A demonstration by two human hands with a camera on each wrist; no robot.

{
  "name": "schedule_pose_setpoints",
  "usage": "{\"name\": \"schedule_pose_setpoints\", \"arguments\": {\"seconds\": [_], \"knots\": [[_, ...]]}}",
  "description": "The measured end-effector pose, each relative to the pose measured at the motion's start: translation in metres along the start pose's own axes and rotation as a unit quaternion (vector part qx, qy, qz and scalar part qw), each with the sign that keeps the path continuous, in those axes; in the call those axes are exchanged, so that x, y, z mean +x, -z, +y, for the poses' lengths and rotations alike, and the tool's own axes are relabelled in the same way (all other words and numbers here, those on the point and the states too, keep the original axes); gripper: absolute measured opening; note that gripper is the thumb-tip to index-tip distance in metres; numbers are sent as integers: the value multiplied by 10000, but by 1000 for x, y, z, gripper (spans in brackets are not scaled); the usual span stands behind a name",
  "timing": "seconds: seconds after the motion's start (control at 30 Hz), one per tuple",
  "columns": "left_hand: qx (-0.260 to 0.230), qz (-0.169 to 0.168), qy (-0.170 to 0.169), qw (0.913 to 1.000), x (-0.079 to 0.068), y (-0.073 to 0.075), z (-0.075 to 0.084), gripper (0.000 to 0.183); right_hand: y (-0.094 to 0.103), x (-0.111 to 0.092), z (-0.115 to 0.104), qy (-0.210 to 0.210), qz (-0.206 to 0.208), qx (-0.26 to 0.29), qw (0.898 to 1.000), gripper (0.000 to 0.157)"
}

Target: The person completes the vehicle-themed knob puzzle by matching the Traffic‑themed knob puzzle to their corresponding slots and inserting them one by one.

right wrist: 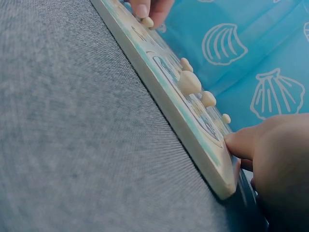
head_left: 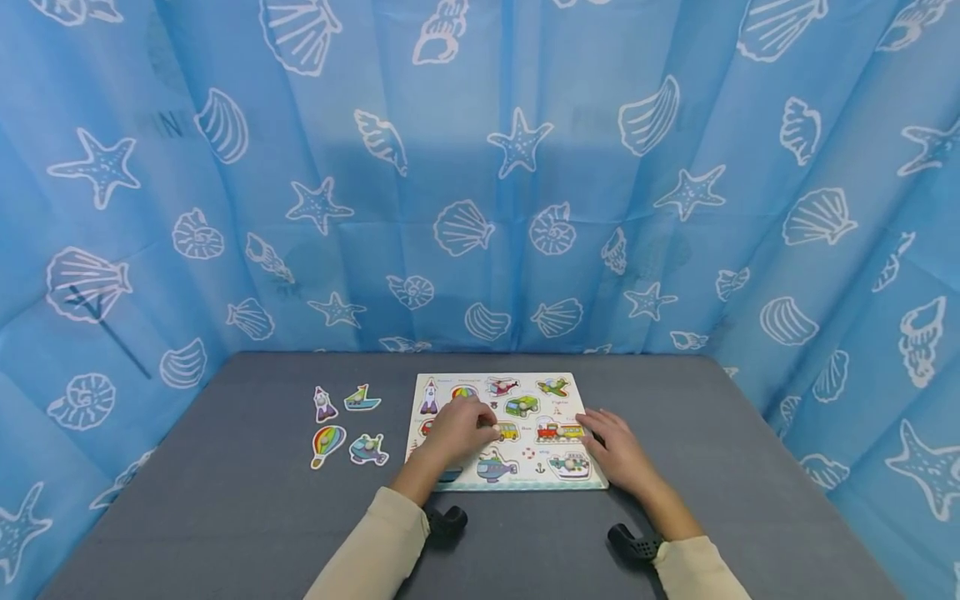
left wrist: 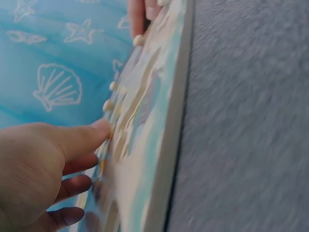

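Observation:
A wooden peg puzzle board (head_left: 528, 479) with vehicle pictures lies on the table. My left hand (head_left: 459, 429) reaches over its middle and pinches the knob of the yellow bus piece (head_left: 510, 431), which lies in its place. In the right wrist view, the left thumb and a finger meet at a small knob (right wrist: 147, 22). My right hand (head_left: 618, 450) rests at the board's right edge, with extended fingers beside the train piece (head_left: 558, 431). Its thumb (right wrist: 236, 140) touches the board near the corner. Part of the board's left side is hidden under my left hand.
Left of the board lie a rocket piece (head_left: 323, 405), a sailboat piece (head_left: 362, 398), a hot-air balloon piece (head_left: 327, 443) and a submarine piece (head_left: 368, 450). Helicopter (head_left: 502, 386), plane (head_left: 553, 387), truck (head_left: 522, 406) and ship (head_left: 570, 466) sit on the board. A blue curtain (head_left: 480, 275) hangs behind.

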State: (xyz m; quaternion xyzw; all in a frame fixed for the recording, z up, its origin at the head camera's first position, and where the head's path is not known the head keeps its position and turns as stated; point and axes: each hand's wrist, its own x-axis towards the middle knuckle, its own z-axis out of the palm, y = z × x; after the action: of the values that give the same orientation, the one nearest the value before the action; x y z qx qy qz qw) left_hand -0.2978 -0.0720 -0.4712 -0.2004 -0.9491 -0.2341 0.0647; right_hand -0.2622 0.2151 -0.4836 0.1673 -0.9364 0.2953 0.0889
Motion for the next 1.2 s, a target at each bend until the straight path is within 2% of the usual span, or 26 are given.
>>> {"name": "schedule_pose_setpoints", "arguments": {"seconds": [0.13,0.23,0.43,0.7,0.8,1.2], "knots": [[-337,-55,31,9994,-1,5,-10,17,0,0,-2,53,49,7,10000,38],[-495,27,-1,9988,-3,12,-17,13,1,0,-2,57,38,-11,10000,38],[-625,386,-138,9972,-5,28,-33,8,1,-1,-2,16,30,7,10000,38],[-608,889,192,9940,-8,50,-55,7,1,0,0,-34,-5,-32,10000,38],[-514,1086,291,9923,-10,55,-63,6,1,0,0,-50,8,-55,10000,39],[184,1410,922,9855,-21,65,-109,10,1,0,0,-97,-59,-73,9999,39]]}}
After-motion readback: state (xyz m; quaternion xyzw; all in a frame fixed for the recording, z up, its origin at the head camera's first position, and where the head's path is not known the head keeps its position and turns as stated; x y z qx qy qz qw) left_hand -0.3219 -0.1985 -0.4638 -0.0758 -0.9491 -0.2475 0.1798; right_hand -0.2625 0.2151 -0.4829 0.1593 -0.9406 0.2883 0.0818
